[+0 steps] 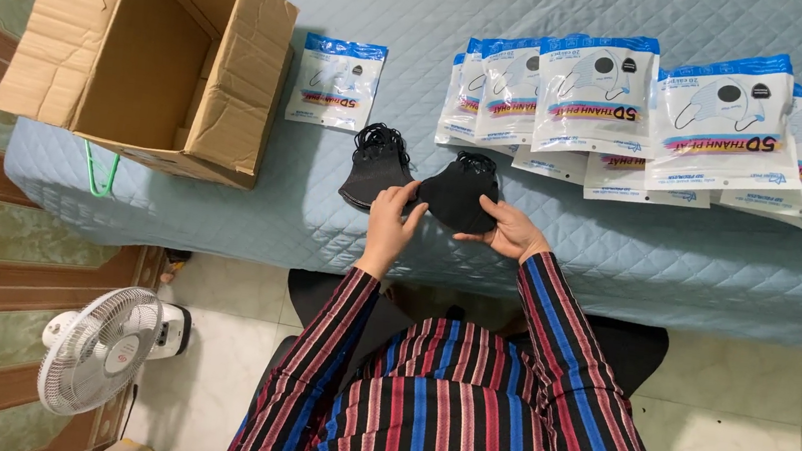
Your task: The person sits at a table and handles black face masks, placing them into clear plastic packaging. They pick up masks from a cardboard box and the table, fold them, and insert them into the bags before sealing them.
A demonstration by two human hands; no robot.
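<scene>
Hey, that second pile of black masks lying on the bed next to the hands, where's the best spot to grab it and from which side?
Probably by its lower folded edge, coming from the near side. The stack of black masks lies flat on the quilted bed cover, its ear loops bunched at the far end, so the near edge is the firmer, untangled part. The left hand is closest to it.

Both hands hold a bundle of black face masks [457, 194] just above the near edge of a bed [618, 260] covered in a blue quilted sheet. The left hand [390, 216] grips its left side, the right hand [511, 230] its near right edge. A second black bundle [375, 164] lies just left. Farther right, sealed mask packets [655, 118] overlap in a row; one packet [337, 82] lies alone beside an open cardboard box [154, 51]. A white fan [100, 350] stands on the floor, near left.
</scene>
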